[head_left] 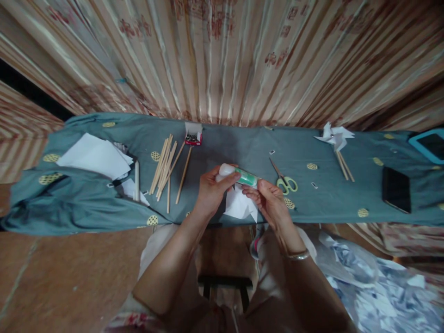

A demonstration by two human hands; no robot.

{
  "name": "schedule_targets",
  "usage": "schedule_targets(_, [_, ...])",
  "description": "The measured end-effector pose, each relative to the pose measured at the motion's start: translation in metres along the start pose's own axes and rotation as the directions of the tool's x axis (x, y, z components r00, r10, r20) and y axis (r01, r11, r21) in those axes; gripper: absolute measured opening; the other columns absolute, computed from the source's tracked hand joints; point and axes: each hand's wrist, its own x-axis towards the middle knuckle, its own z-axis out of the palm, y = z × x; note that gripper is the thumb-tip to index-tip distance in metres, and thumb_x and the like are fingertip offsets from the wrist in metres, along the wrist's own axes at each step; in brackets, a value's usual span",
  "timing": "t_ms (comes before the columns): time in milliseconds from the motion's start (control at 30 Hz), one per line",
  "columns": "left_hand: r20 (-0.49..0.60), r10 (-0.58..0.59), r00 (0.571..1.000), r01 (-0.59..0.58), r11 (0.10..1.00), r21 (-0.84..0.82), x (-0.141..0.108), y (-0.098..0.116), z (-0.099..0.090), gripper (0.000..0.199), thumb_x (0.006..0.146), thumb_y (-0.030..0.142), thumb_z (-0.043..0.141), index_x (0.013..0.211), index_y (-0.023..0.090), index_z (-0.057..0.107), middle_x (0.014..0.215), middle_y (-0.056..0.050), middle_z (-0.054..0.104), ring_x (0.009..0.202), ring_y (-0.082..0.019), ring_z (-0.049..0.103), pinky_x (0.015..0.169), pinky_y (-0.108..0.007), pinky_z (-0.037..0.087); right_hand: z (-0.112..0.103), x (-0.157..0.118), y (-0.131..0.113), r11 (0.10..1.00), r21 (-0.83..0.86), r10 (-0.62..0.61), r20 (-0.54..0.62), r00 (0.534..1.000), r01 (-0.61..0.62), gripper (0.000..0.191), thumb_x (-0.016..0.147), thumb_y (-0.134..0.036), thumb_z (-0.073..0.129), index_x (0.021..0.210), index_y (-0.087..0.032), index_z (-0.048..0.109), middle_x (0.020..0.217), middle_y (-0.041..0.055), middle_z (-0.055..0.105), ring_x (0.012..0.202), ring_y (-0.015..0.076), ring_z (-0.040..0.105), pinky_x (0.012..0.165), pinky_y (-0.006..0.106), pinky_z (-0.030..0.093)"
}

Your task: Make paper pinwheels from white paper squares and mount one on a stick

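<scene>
A white and green glue tube [247,177] is held between both hands over the near edge of the cloth-covered table. My left hand [215,188] grips its white end, thumb on top. The fingers of my right hand [268,196] pinch the other end. Just beneath the tube lies a cut white paper piece [239,204], partly hidden by the hands. Scissors with green handles [287,184] rest to the right of my right hand.
Wooden sticks [163,169] and a small red box of pins [193,138] lie left of centre. Farther left is a stack of white paper [95,156]. Toward the right are paper pinwheels [336,137] on sticks, a black phone [396,189] and a blue-edged device [430,144].
</scene>
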Motion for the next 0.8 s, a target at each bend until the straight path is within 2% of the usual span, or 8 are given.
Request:
schedule_targets(167, [0.016, 0.009, 1.0, -0.009, 1.0, 0.007, 0.001, 0.0, 0.0, 0.034, 0.057, 0.038, 0.088, 0.078, 0.014, 0.074, 0.065, 0.003, 0.061, 0.053, -0.006, 0.042, 0.05, -0.022, 0.033, 0.001, -0.001, 0.001, 0.996, -0.086, -0.04, 0.003, 0.999, 0.04, 0.043, 0.061, -0.058, 0.087, 0.071, -0.018, 0.075, 0.067, 0.0053, 0.075, 0.055, 0.0127, 0.066, 0.051, 0.022, 0.054])
schedule_targets(267, [-0.016, 0.013, 1.0, -0.013, 1.0, -0.023, 0.003, -0.002, 0.001, 0.035, 0.057, 0.04, 0.089, 0.076, 0.015, 0.074, 0.063, 0.003, 0.059, 0.054, -0.007, 0.043, 0.049, -0.021, 0.032, 0.002, -0.002, 0.0, 0.977, -0.179, -0.11, 0.026, 0.994, 0.113, 0.045, 0.069, -0.063, 0.079, 0.064, -0.019, 0.071, 0.063, 0.0027, 0.072, 0.05, 0.0087, 0.058, 0.049, 0.02, 0.045])
schedule_targets(367, [-0.013, -0.006, 1.0, 0.005, 0.999, -0.053, 0.004, -0.003, 0.002, 0.036, 0.056, 0.041, 0.09, 0.075, 0.015, 0.074, 0.062, 0.002, 0.059, 0.054, -0.007, 0.044, 0.049, -0.021, 0.033, 0.0, -0.004, -0.003, 0.964, -0.229, -0.125, 0.053, 0.991, 0.134, 0.048, 0.073, -0.065, 0.075, 0.059, -0.019, 0.067, 0.054, -0.0005, 0.065, 0.045, 0.0062, 0.047, 0.044, 0.02, 0.035])
schedule_targets(533, [0.03, -0.024, 0.999, 0.025, 0.999, -0.038, 0.002, -0.004, 0.001, 0.037, 0.055, 0.041, 0.091, 0.074, 0.014, 0.075, 0.061, 0.002, 0.06, 0.053, -0.007, 0.044, 0.049, -0.021, 0.032, -0.003, -0.01, -0.006, 0.975, -0.211, -0.066, 0.04, 0.997, 0.073, 0.051, 0.068, -0.064, 0.079, 0.055, -0.018, 0.063, 0.046, -0.0018, 0.057, 0.042, 0.0054, 0.037, 0.041, 0.021, 0.022])
schedule_targets(800, [0.09, -0.026, 0.996, 0.027, 1.0, -0.007, 0.003, -0.004, -0.002, 0.037, 0.054, 0.043, 0.091, 0.072, 0.015, 0.075, 0.059, 0.003, 0.059, 0.051, -0.007, 0.042, 0.05, -0.022, 0.032, -0.003, -0.016, -0.007, 0.986, -0.156, 0.057, -0.016, 0.998, -0.059, 0.051, 0.059, -0.065, 0.083, 0.061, -0.016, 0.067, 0.045, -0.0019, 0.056, 0.039, 0.0042, 0.037, 0.037, 0.019, 0.02])
